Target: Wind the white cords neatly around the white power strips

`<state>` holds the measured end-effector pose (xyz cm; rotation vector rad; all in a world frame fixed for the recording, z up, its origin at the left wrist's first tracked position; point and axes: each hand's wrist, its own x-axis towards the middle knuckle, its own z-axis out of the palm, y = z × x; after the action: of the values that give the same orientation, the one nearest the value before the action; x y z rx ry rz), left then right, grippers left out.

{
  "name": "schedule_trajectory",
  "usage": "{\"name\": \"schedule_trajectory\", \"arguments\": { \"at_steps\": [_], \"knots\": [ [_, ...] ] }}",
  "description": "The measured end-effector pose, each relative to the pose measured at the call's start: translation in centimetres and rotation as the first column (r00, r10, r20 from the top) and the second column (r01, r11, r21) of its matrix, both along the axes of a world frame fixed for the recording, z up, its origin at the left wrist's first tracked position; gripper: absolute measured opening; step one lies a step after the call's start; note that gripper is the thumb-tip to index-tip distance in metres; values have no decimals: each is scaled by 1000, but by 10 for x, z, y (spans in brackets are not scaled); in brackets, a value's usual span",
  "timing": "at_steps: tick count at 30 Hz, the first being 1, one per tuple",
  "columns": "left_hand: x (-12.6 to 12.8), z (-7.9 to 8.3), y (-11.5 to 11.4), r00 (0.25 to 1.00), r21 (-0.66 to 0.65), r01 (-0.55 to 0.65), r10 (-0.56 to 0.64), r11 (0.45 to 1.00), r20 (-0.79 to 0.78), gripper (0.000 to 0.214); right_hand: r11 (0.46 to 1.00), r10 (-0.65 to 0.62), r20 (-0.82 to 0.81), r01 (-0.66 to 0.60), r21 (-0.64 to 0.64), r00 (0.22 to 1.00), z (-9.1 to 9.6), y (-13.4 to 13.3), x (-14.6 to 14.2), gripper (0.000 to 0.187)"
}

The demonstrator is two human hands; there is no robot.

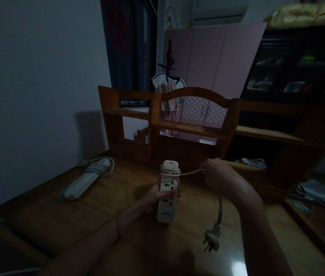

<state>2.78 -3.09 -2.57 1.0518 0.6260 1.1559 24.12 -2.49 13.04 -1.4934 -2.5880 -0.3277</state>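
Note:
A white power strip [167, 209] is held upright above the wooden desk, its sockets facing me. My left hand [158, 197] is closed around its middle, thumb across the front. Several turns of white cord [170, 171] wrap the strip's upper part. From there the cord runs right, stretched to my right hand [221, 176], whose fingers are closed on it. Below that hand the loose end hangs down with its plug [212, 237], prongs pointing down and left.
A second power strip [83, 184], its cord wound around it, lies on the desk [47, 214] at the left near the wall. A wooden shelf [191, 128] stands along the desk's back edge. Papers [320, 193] lie at the far right.

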Motion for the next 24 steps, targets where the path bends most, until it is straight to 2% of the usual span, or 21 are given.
{"name": "schedule_trajectory", "arguments": {
  "at_steps": [3, 5, 9, 15, 19, 24],
  "knots": [
    [-3, -1, -1, 993, -134, 99, -89, 986, 76, 39, 1000, -17, 12, 17, -18, 1000, 1, 0, 2, 24],
    [-8, -1, 0, 976, -229, 203, -177, 952, 130, 40, 1000, -22, -6, 22, -2, 1000, 3, 0, 4, 24],
    [-17, -4, 3, 935, -288, 343, -295, 894, 197, 41, 999, -18, -62, 16, -33, 998, 7, -1, 8, 23],
    [-16, -10, 9, 947, -309, 302, -247, 902, 203, 34, 996, -22, -97, 13, -92, 995, 12, -1, 12, 26],
    [-11, -9, 11, 960, -318, 251, -195, 914, 199, 49, 995, -20, -129, 7, -100, 991, 13, 3, 18, 25],
    [-14, -6, 10, 930, -270, 325, -256, 906, 263, 49, 993, -26, -153, 8, -118, 988, 13, 8, 27, 26]
  ]
}}
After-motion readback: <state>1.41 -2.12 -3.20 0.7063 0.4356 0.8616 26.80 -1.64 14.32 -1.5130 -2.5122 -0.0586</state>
